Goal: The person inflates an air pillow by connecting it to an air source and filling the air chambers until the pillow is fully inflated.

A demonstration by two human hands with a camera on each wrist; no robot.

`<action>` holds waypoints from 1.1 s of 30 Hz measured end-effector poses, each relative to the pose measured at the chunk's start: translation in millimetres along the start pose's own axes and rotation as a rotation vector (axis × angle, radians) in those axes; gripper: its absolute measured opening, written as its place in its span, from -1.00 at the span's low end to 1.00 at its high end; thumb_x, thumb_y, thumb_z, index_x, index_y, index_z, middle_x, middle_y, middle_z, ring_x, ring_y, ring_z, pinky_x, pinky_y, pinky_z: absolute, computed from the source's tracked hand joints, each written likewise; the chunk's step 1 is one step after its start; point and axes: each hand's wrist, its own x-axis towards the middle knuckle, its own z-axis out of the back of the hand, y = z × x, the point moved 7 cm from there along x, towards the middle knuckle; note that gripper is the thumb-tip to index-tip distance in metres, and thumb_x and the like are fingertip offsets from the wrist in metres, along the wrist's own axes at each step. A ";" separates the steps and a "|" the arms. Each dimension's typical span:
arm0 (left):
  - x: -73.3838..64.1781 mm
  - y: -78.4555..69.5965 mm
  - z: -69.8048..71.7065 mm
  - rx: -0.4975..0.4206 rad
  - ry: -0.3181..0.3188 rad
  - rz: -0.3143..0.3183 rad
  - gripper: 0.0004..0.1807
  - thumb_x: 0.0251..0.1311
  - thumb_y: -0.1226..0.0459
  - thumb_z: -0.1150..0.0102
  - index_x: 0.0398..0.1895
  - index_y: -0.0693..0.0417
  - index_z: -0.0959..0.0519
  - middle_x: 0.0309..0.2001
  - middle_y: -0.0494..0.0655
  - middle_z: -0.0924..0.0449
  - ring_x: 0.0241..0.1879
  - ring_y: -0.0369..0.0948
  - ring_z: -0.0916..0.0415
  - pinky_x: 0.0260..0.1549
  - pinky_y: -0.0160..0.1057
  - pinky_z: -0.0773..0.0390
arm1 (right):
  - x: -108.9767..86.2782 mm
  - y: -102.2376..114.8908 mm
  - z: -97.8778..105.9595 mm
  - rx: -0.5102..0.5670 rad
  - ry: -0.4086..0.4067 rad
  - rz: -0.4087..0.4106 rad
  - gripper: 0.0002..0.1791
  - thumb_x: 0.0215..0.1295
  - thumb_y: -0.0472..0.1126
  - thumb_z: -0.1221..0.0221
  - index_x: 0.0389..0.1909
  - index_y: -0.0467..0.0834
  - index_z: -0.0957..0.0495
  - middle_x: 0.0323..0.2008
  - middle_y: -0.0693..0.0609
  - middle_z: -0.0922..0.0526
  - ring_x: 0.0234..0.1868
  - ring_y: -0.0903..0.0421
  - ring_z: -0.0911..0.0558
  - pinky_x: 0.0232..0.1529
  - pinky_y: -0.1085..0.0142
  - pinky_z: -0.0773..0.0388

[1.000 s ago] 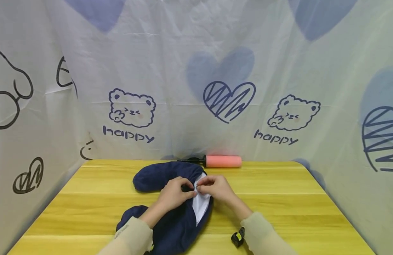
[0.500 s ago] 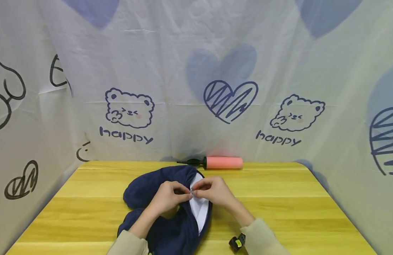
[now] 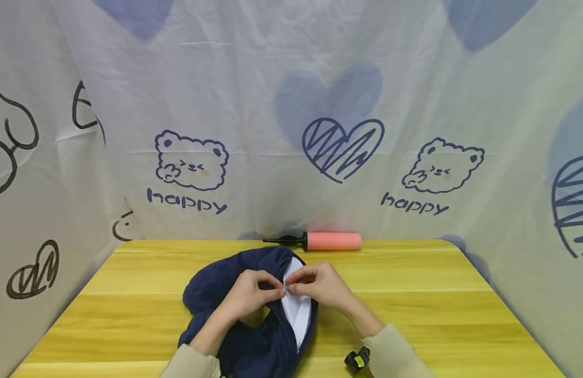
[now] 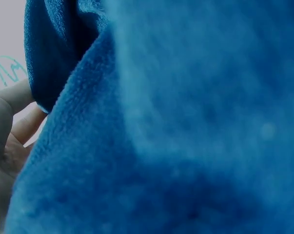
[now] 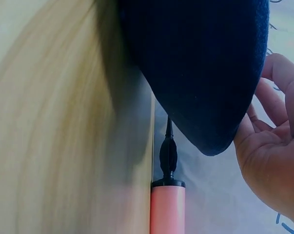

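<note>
As hands (image 3: pixel 251 291) (image 3: pixel 322 286) pinch white fabric (image 3: pixel 298 317), fingertips (image 3: pixel 278 292) almost meet, forearms (image 3: pixel 212 333) (image 3: pixel 364 317) angled inward.

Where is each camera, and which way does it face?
Head: worn there, facing forward and down at the blue plush; left hand, right hand and sleeves show.
Left wrist: worn there, facing the blue plush close up; part of left hand shows.
Right wrist: worn there, facing the blue plush and pink pump; right hand shows.
Head and right wrist share the pink pump.

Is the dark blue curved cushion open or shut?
Open: white material shows through a long gap in the dark blue, curved plush cushion.
</note>
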 end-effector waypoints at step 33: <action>-2.6 -0.4 2.4 -0.036 0.012 0.029 -0.88 0.25 0.23 -0.46 -0.30 0.12 -0.80 -0.31 -0.11 -0.76 -0.32 -0.26 -0.64 -0.32 -0.27 -0.63 | -2.4 17.1 9.0 -0.201 -0.034 0.197 -0.89 0.31 -0.25 -0.43 -0.17 -0.12 -0.83 -0.27 0.07 -0.83 -0.30 0.30 -0.71 -0.29 0.39 -0.65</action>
